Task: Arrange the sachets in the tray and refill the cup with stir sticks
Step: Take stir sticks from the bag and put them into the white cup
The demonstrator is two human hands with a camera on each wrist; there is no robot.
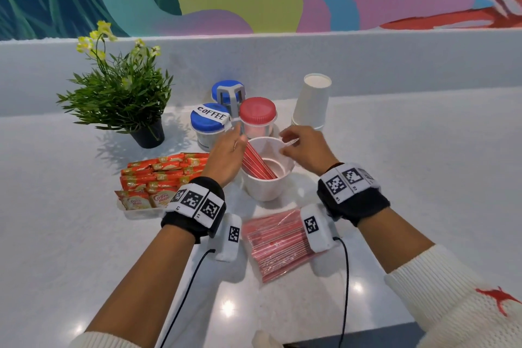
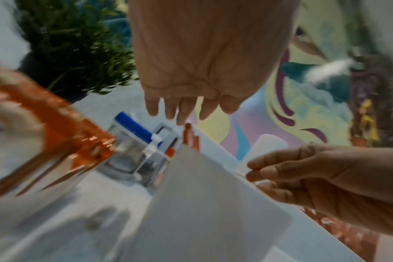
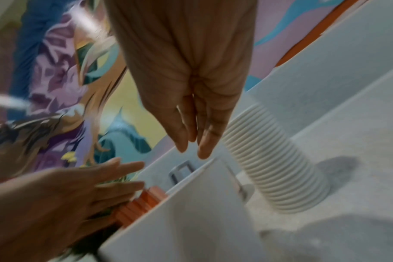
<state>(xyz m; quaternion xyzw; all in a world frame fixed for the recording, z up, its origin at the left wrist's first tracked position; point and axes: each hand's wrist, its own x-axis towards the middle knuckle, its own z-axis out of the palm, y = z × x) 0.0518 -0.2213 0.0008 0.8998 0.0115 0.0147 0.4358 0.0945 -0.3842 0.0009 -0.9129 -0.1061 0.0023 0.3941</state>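
Note:
A white cup [image 1: 265, 189] stands mid-counter with a bunch of red stir sticks [image 1: 255, 162] leaning against its left inner wall. My left hand [image 1: 237, 141] is at the cup's left rim, its straight fingers [image 2: 182, 113] lying against the stick tops [image 2: 191, 140]. My right hand [image 1: 286, 145] is at the right rim and seems to pinch it between thumb and forefinger [image 2: 251, 164]. Orange sachets [image 1: 158, 175] lie in rows in a clear tray [image 1: 141, 213] left of the cup. A clear bag of red stir sticks [image 1: 274, 246] lies in front of the cup, between my wrists.
Behind the cup stand a blue-lidded jar labelled COFFEE [image 1: 207, 121], a red-lidded jar [image 1: 257, 113] and another blue-lidded jar [image 1: 227, 90]. A stack of upturned paper cups [image 1: 312, 102] is at the back right, a potted plant [image 1: 121, 99] at the back left.

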